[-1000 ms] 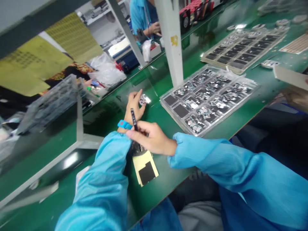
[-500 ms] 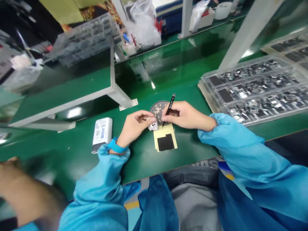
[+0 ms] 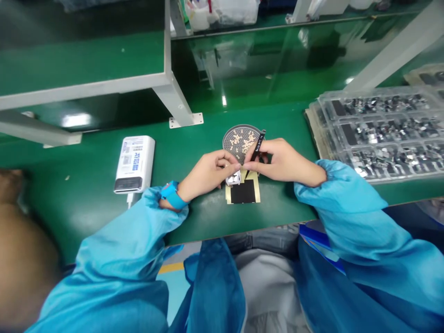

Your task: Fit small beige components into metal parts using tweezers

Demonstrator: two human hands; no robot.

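Observation:
My left hand [image 3: 208, 173] pinches a small silvery metal part [image 3: 233, 178] just above a yellow backing sheet [image 3: 257, 194] that carries a black square pad [image 3: 243, 191]. My right hand [image 3: 282, 161] grips black tweezers [image 3: 256, 145], their tip pointing down at the part and the sheet's top edge. Behind both hands lies a round perforated dish [image 3: 233, 137] holding several small pale pieces. Both arms wear blue sleeves, and a blue band sits on my left wrist.
A clear tray [image 3: 326, 106] of small metal parts in compartments lies at the right. A white box-shaped device [image 3: 135, 163] with a label sits at the left. A raised shelf on grey legs [image 3: 175, 99] stands behind. A blurred brown shape [image 3: 21, 240] fills the lower left.
The view swung from the right-hand trays to the spot in front of me. My left hand brought the metal part down to the yellow sheet, and the tweezers came down to meet it.

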